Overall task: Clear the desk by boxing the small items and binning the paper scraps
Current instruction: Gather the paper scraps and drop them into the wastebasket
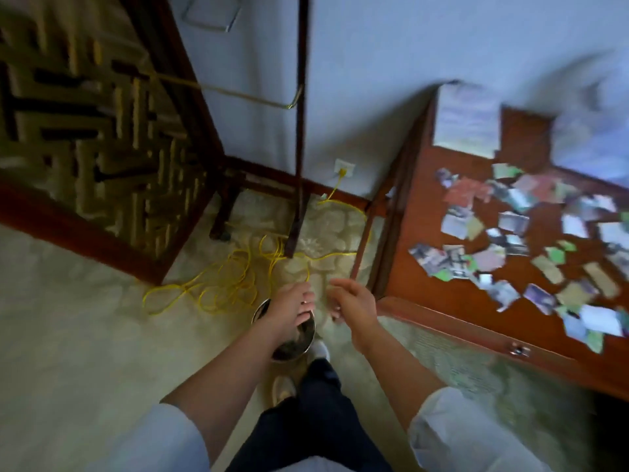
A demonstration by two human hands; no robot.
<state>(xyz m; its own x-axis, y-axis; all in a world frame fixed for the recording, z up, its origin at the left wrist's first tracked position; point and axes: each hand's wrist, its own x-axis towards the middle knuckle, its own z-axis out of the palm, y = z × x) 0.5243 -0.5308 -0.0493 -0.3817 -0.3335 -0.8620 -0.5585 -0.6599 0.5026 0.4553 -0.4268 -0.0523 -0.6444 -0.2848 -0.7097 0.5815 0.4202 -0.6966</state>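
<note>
Room: pale patterned carpet (85, 335) underfoot, a plain light wall (408, 63) ahead; much of my feed is motion-blurred.
Left side: a dark wooden lattice screen (102, 131) stands tilted across the view.
Floor clutter: a yellow cable (231, 281) lies in loose loops on the carpet and runs up to a wall socket (344, 167).
Desk: a reddish-brown wooden desk (442, 301) fills the right side, with a drawer knob (519, 349) on its front edge.
Paper scraps: many small coloured paper scraps (510, 233) lie scattered over the desktop, well apart from both hands.
Desk corner: a pale blocky object (466, 120) sits at the far corner by the wall; too blurred for me to name.
Bin: a round shiny metal bin (261, 310) stands on the carpet just off the desk's near corner, with dark contents inside.
Left hand: the left hand (291, 310) hangs directly over the bin's mouth, fingers bunched and pointing down; I cannot tell whether it grasps anything.
Right hand: the right hand (354, 308) hovers just beside the left, between bin and desk corner, fingers loosely curled and released, with nothing in them.
Body: white sleeves on both forearms, dark trousers and a light shoe (320, 349) just beside the bin.
</note>
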